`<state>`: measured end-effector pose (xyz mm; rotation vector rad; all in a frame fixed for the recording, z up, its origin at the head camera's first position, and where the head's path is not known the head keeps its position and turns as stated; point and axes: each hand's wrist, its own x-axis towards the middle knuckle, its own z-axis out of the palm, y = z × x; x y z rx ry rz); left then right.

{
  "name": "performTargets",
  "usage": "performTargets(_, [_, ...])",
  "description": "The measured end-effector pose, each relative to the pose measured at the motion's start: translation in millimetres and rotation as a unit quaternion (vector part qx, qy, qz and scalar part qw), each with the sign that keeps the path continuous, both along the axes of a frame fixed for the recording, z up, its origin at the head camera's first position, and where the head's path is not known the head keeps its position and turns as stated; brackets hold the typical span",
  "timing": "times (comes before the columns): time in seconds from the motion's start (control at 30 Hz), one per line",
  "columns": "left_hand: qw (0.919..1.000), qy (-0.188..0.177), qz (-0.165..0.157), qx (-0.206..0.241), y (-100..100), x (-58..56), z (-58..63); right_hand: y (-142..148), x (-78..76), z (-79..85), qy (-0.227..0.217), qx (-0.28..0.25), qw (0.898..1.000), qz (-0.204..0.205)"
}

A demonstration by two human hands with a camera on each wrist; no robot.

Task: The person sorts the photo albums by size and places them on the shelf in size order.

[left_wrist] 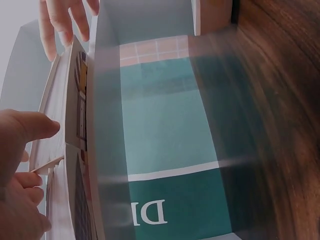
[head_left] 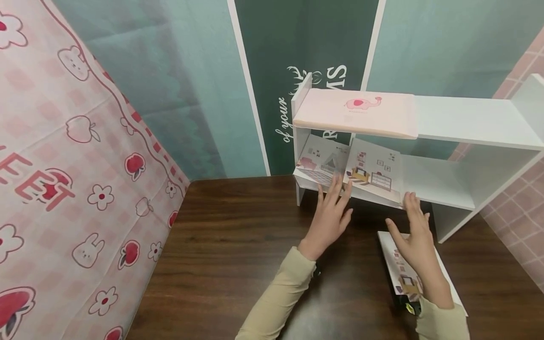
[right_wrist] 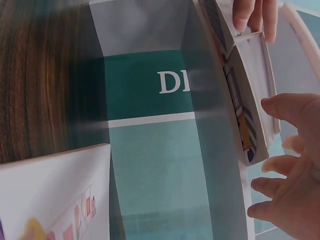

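Two white books with room drawings on their covers lie side by side on the middle shelf point(head_left: 437, 182) of a white rack, the left book point(head_left: 325, 158) close against the right book point(head_left: 376, 170). My left hand point(head_left: 327, 217) reaches to where the two books meet, fingers spread at their front edges; in the left wrist view its thumb point(left_wrist: 40, 125) lies by the page edges. By the right book's near right corner is my right hand point(head_left: 418, 245), fingers extended. In the right wrist view its thumb point(right_wrist: 285, 107) touches the page edges, with the other fingers past the book's end.
A third book point(head_left: 401, 271) with a similar cover lies on the brown wooden table point(head_left: 221, 245), partly under my right forearm. On the rack's top shelf rests a pink elephant book point(head_left: 352, 111). A patterned pink cloth point(head_left: 102, 170) hangs at left, and a green-blue backdrop point(head_left: 195, 94) stands behind.
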<state>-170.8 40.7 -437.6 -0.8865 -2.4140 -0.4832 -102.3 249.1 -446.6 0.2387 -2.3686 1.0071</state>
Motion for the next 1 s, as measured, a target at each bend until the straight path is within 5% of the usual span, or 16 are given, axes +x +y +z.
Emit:
performTargets(0.4, [0.9958, 0.026, -0.033, 0.081, -2, 13.3, -9.2, 14, 20.7, 1.2, -0.051, -0.049, 0.997, -0.022])
performTargets(0.73, [0.9909, 0.060, -0.050, 0.109, 2, 20.1, -16.7, 18, 29.2, -3.1, -0.059, -0.074, 0.994, -0.049])
performTargets(1.0, [0.9885, 0.051, -0.058, 0.130, 4, 24.0, -19.4, 22, 33.7, -5.8, -0.064, -0.068, 0.991, -0.096])
